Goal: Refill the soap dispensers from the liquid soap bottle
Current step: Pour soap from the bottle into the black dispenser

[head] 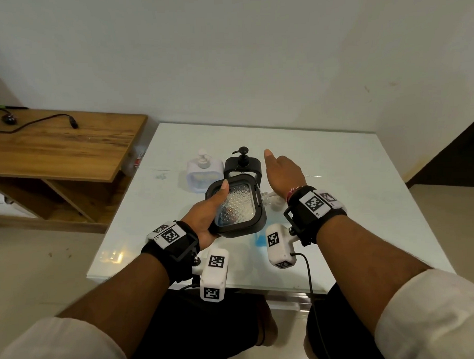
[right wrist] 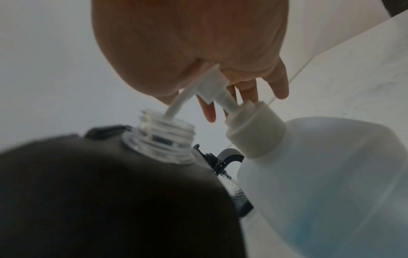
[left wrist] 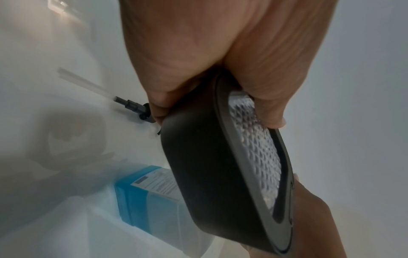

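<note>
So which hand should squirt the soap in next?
Probably the right hand: its palm sits on the white pump of the liquid soap bottle, whose spout pokes into the black dispenser at its open neck. The left hand is busy gripping that dispenser.

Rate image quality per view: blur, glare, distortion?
Head: sharp, wide-angle bowing at the edges, glare patch on the glass table. Left wrist: motion blur on the black dispenser and blue-labelled soap bottle; left hand fairly crisp. Right wrist: soft all over, the dispenser's clear threaded neck smeared, right hand dim against the bright wall.
</note>
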`<state>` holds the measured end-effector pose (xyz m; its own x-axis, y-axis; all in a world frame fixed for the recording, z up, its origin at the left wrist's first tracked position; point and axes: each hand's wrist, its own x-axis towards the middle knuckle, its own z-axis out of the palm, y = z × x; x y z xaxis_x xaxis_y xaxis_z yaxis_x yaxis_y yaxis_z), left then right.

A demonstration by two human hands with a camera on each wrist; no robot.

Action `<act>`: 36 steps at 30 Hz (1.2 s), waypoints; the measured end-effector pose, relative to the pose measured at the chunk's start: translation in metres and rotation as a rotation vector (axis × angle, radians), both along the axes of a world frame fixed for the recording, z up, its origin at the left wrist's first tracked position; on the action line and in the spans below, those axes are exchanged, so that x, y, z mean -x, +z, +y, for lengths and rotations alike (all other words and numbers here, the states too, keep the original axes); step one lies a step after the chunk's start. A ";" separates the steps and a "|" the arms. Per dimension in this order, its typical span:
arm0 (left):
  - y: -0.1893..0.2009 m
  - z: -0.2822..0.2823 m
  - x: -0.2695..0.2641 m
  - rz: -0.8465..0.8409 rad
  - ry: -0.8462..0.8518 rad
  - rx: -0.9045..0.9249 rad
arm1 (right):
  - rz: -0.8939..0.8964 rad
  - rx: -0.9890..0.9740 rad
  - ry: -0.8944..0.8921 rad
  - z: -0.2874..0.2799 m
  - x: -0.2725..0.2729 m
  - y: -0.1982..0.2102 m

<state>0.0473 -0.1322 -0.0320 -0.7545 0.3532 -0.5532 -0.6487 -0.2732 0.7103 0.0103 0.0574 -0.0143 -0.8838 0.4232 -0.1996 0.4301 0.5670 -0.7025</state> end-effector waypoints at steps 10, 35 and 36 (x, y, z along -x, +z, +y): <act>-0.004 -0.003 0.005 -0.007 0.005 0.007 | -0.048 -0.116 0.007 -0.007 -0.013 -0.005; -0.008 -0.003 0.006 0.008 -0.021 0.012 | -0.064 -0.058 -0.021 0.000 -0.009 -0.009; -0.008 -0.003 0.006 0.008 -0.021 0.011 | -0.066 -0.060 -0.020 -0.001 -0.009 -0.008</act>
